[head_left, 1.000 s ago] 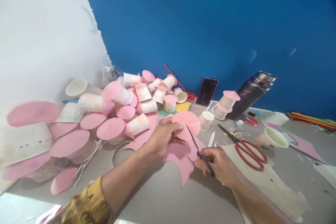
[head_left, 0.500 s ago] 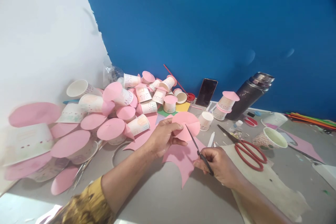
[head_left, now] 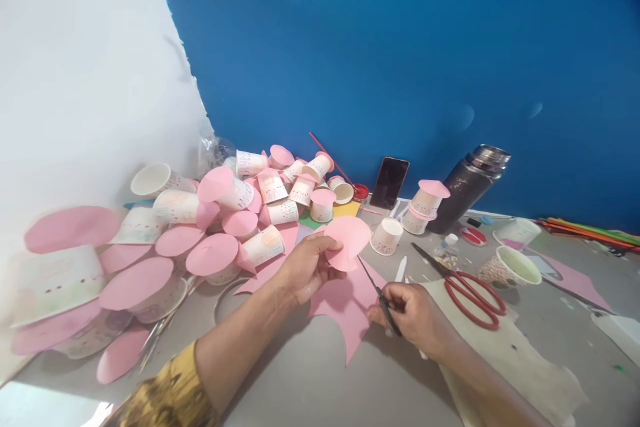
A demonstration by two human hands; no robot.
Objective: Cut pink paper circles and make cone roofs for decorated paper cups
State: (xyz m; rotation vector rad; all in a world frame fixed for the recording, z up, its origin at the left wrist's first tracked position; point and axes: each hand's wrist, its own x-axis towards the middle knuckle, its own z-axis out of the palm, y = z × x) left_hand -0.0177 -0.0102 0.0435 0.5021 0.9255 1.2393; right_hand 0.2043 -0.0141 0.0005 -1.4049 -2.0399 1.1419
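Pinched between the thumb and fingers of my left hand (head_left: 310, 270) is a pink paper circle (head_left: 354, 240). My right hand (head_left: 407, 313) is closed round a small pair of dark-handled scissors (head_left: 384, 307), whose blades point up and left. Their tip lies at the lower right edge of the circle; whether it touches the paper I cannot tell. Beneath both hands lies a pink paper sheet (head_left: 343, 320) with curved cut-outs along its edge. Larger red-handled scissors (head_left: 475, 300) rest to the right of my right hand on a pale cloth (head_left: 510, 353).
Many decorated paper cups (head_left: 265, 245) with pink discs crowd the left. A stack of cups (head_left: 425, 207), a phone (head_left: 390, 181) and a dark flask (head_left: 467, 190) stand at the back. Another cup (head_left: 387, 235) is upright near the circle. A patterned cup (head_left: 510, 267) sits farther right.
The scissors' blades lay over the circle before; now their tip is at its lower right edge. My left hand has turned the circle slightly. The camera view has shifted a little.
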